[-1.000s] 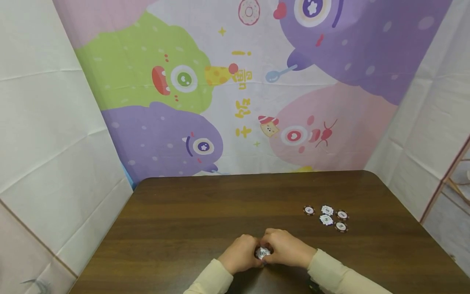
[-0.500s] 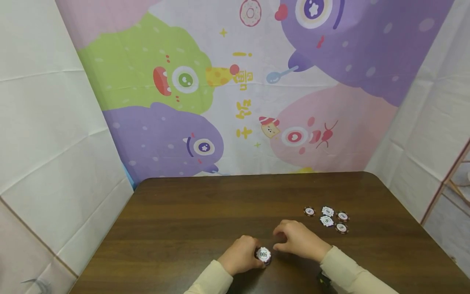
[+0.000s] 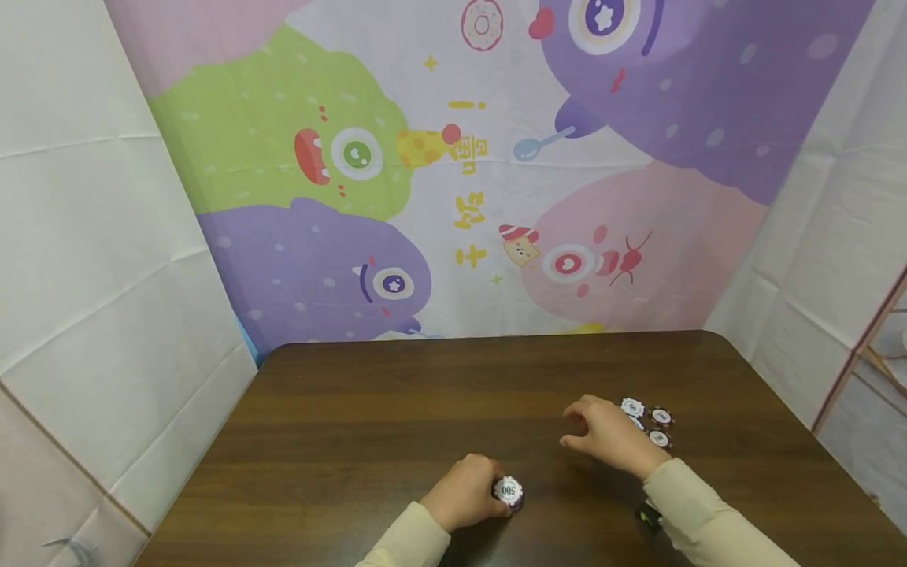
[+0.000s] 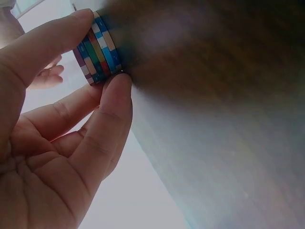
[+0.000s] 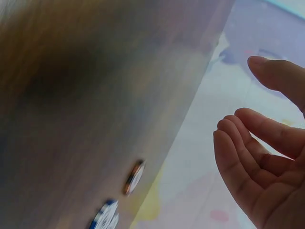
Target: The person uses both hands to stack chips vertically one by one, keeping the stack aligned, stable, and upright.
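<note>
Right fingers (image 5: 232, 160) moved outward, parted, empty; left fingers (image 4: 116, 98) pinch chip stack (image 3: 509, 491) well inside table sides (image 3: 208, 465).

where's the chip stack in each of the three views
Head: the chip stack is near the bottom, slightly right of centre, held by the left hand.
Left wrist: upper left, pinched by that same hand.
Right wrist: not in it.
Shared landmark: the table, in all three.

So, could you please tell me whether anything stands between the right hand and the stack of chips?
Nothing visible does: in the head view, only bare table shows between the right hand and the stack; the left hand grips its left side.
</note>
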A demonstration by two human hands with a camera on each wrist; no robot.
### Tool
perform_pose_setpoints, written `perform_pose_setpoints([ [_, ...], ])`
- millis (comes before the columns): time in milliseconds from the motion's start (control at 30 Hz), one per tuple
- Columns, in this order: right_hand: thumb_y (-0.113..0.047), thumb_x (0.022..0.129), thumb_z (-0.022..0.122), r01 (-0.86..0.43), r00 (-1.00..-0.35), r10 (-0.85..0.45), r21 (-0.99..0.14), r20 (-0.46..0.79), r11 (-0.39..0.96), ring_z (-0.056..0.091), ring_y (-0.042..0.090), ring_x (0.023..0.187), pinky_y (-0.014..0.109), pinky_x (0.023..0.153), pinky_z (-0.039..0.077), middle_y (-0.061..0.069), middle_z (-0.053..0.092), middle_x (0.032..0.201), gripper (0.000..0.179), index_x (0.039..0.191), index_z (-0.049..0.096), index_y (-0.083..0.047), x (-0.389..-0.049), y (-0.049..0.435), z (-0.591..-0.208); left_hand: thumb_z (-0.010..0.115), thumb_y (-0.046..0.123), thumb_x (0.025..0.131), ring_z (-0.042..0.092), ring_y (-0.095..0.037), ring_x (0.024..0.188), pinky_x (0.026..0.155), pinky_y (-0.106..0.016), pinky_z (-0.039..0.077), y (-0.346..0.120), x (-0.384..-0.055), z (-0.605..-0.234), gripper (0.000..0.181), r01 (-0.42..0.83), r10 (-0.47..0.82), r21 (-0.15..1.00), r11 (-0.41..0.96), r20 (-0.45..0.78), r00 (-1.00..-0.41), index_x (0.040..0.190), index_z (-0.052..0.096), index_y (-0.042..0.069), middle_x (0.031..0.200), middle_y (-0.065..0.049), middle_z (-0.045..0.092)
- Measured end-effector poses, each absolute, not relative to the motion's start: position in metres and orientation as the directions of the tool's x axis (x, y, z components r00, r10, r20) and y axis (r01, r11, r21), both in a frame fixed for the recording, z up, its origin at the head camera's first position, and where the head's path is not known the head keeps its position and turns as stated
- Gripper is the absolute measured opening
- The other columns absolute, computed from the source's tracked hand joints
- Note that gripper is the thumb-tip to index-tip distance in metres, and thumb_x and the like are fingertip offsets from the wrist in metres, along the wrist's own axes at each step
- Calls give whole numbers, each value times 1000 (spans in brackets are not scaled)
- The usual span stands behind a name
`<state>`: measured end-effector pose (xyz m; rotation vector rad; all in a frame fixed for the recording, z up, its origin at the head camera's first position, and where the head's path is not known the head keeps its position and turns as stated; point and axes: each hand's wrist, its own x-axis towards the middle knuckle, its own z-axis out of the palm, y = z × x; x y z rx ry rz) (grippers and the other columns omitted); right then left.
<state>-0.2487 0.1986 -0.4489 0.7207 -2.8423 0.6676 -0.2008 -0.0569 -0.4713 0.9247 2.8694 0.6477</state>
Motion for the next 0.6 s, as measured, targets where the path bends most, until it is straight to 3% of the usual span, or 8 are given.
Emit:
perform_pose_setpoints([
  [300,-20,79,80,-411,-910,-353,-357,218,839,64,28,84,44,72,52,13,66,97,39,106,68,4,-268,223,-451,85,16,68,46,-1,60,55,-18,40,-57,-200,-471,19,538,564,402,741,64,-823,72,67,15,66,12,55],
  [600,-18,78,79,-351,-935,-307,-332,178,875,64,33,86,48,75,50,17,66,95,38,102,66,8,-286,240,-459,85,17,68,45,-1,59,55,-18,39,-56,-202,-473,19,549,567,375,747,70,-820,70,66,16,65,12,54],
])
